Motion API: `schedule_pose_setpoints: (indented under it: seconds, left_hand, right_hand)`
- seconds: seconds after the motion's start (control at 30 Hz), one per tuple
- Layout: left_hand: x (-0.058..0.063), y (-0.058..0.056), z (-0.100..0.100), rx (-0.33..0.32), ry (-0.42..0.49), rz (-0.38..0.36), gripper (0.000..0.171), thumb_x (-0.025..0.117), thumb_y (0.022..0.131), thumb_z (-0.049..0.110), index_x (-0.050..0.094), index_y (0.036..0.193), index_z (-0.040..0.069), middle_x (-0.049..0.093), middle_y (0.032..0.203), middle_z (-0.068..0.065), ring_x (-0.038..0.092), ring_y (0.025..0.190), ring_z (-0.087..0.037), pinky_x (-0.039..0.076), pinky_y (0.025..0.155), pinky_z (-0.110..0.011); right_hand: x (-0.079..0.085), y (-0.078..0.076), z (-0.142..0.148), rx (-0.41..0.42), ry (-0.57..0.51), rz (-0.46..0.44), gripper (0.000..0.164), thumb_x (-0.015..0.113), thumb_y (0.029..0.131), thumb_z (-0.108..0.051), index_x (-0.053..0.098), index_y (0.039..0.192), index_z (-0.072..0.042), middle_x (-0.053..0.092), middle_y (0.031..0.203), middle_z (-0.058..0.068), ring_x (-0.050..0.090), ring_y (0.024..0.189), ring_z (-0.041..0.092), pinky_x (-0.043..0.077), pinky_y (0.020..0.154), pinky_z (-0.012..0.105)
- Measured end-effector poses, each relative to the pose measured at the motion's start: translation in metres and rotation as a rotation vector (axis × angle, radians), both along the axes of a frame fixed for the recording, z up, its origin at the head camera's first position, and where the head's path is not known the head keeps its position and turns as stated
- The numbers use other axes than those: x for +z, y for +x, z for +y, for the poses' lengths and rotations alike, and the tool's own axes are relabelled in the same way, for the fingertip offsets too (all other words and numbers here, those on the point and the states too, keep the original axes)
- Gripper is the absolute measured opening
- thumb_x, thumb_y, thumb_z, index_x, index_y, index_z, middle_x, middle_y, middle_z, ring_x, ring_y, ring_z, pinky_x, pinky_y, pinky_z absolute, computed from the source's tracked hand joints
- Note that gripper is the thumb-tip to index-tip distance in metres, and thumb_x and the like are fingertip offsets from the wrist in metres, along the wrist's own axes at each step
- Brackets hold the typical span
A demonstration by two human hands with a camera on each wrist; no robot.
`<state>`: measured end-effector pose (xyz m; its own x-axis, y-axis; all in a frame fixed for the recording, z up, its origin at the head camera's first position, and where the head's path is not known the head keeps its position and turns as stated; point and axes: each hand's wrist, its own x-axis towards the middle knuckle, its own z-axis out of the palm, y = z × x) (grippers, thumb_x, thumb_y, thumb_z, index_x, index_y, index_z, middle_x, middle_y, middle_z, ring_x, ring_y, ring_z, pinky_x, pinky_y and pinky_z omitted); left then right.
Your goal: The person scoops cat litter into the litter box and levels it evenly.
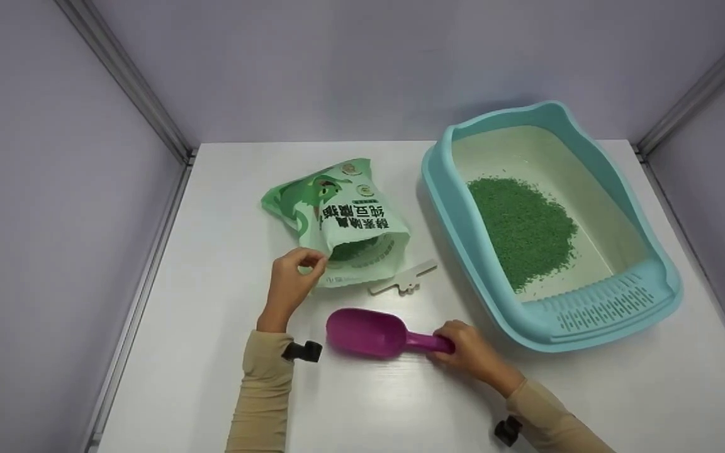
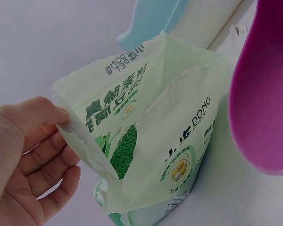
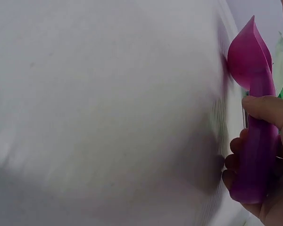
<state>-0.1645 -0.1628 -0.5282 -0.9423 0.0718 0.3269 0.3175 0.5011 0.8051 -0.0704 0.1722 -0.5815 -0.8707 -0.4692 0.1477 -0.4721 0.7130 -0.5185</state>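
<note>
A light green cat litter bag [image 1: 343, 195] lies on the table with its torn mouth toward the person, green pellets [image 2: 125, 151] showing inside. At the left side of that mouth, my left hand [image 1: 293, 277] pinches the bag's edge between thumb and forefinger; its other fingers are loosely bent in the left wrist view. My right hand [image 1: 471, 353] grips the handle of a purple scoop [image 1: 365, 333]. The scoop's bowl faces up, points left and holds nothing. In the right wrist view the fingers [image 3: 232, 162] wrap under the handle, with the thumb along its top.
To the right stands a blue litter box [image 1: 463, 233], with a heap of green litter [image 1: 520, 226] on its pale floor and a slotted ledge at its front. A flat pale cut-out piece [image 1: 408, 280] lies between bag and box. Grey partition walls [image 1: 369, 69] enclose the white table [image 1: 199, 264].
</note>
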Motion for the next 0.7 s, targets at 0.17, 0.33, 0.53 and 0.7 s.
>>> schedule_pose_setpoints:
  seconds: [0.17,0.33,0.53,0.7]
  left_hand:
    - [-0.0009,-0.0001,0.0000,-0.003,0.008,0.002,0.009,0.068,0.088,0.011,0.073,0.088,0.003,0.073,0.084,-0.012,0.068,0.078,-0.022,0.058,0.075,-0.037]
    - [0.0003,-0.0006,0.0003,-0.002,0.019,-0.019,0.009,0.068,0.088,0.011,0.073,0.089,0.003,0.073,0.086,-0.013,0.068,0.079,-0.023,0.058,0.076,-0.040]
    - [0.0002,0.0002,-0.0006,-0.004,0.019,-0.034,0.009,0.068,0.088,0.011,0.073,0.091,0.004,0.073,0.087,-0.012,0.068,0.080,-0.023,0.058,0.077,-0.039]
    - [-0.0015,0.0009,-0.0019,-0.020,0.046,-0.036,0.009,0.068,0.088,0.011,0.073,0.091,0.004,0.073,0.087,-0.012,0.068,0.081,-0.024,0.057,0.077,-0.045]
  right_hand:
    - [-0.0031,0.0001,0.0009,0.008,0.009,0.026,0.024,0.083,0.069,-0.015,0.071,0.085,-0.002,0.060,0.073,0.002,0.049,0.068,0.009,0.041,0.060,0.020]
    - [-0.0034,-0.0002,0.0012,0.010,0.002,0.034,0.026,0.084,0.068,-0.016,0.071,0.085,-0.002,0.061,0.075,0.002,0.049,0.070,0.009,0.041,0.061,0.020]
    - [-0.0033,-0.0003,0.0008,0.007,-0.002,0.021,0.026,0.083,0.071,-0.020,0.070,0.088,-0.003,0.060,0.076,0.002,0.047,0.069,0.006,0.040,0.059,0.018]
    - [-0.0012,-0.0034,-0.0009,0.005,-0.004,0.000,0.027,0.079,0.077,-0.027,0.070,0.086,-0.003,0.060,0.075,0.002,0.045,0.069,0.005,0.038,0.058,0.017]
